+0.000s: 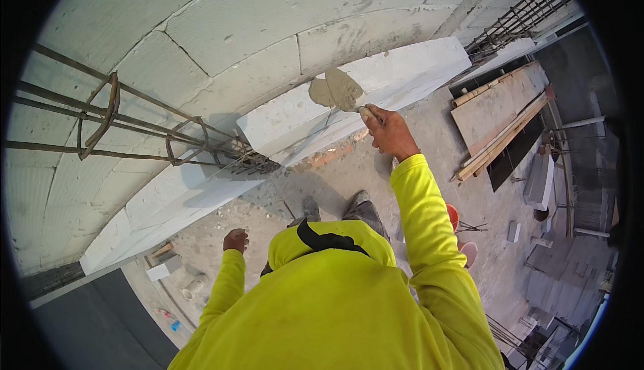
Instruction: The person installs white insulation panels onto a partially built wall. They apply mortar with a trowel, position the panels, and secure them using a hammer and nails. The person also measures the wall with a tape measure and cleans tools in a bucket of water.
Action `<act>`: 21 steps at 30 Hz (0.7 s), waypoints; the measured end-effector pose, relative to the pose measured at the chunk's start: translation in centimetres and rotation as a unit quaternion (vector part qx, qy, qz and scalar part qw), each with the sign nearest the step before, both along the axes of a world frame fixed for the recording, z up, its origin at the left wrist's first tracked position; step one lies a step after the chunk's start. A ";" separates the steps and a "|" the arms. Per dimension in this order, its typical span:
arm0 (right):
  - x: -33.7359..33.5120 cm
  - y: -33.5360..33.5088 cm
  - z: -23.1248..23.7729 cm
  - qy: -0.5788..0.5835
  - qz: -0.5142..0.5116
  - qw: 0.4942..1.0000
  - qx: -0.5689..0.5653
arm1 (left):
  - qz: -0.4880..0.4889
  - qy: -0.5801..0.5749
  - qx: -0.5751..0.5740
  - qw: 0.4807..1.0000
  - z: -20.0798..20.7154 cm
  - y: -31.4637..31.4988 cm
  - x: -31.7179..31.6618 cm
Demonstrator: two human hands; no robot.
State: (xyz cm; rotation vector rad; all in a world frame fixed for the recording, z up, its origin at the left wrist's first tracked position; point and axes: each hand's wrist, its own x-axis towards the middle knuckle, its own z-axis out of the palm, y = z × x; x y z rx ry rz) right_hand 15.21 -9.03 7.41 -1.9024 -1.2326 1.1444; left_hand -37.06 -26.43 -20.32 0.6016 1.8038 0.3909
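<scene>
My right hand (pixel 392 134) is wrapped round the handle of a trowel (pixel 345 91), reached out ahead of me. Grey wet mortar (pixel 320 92) lies beside and on the blade, over the upper face of a long white block course (pixel 402 68). That course runs along the foot of the block wall (pixel 248 41). At my left side, my left hand (pixel 235 240) hangs low with fingers curled, holding nothing that shows. It is apart from the wall and the blocks.
Bent steel rebar (pixel 111 112) juts out on the left, between two block runs. More rebar (pixel 520 18) stands far right. Boards (pixel 500 118) lie on the concrete floor at right. A red bucket (pixel 453 217) is beside my right arm; stacked blocks (pixel 563 273) are farther right.
</scene>
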 end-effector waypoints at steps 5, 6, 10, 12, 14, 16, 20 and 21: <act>3.2 0.6 2.7 -0.028 -0.008 1.000 -0.004 | 0.020 0.029 -0.013 0.999 0.1 -0.6 -0.8; 2.9 0.5 2.7 -0.016 0.016 1.000 0.006 | 0.005 0.016 -0.020 1.000 0.1 -0.6 -0.6; 1.2 0.3 1.1 -0.082 0.078 0.993 -0.012 | -0.021 -0.003 -0.048 0.999 0.3 0.2 0.5; 3.4 -0.6 0.4 -0.013 -0.060 0.997 -0.050 | -0.026 -0.015 -0.022 0.999 0.4 0.9 0.5; 7.4 -2.2 0.0 -0.065 -0.120 0.990 -0.033 | -0.023 0.003 -0.011 1.000 0.1 1.1 -0.1; 11.5 -5.7 -0.8 -0.088 -0.166 0.982 -0.018 | -0.003 -0.015 0.005 1.000 -1.4 0.9 -0.9; 15.1 -19.0 -6.3 -0.187 -0.262 0.947 0.011 | -0.007 -0.011 -0.091 0.996 -7.3 -0.8 -3.4; 14.5 -23.1 -8.3 -0.191 -0.287 0.939 -0.018 | -0.017 -0.042 -0.070 0.997 -8.9 -1.2 -3.8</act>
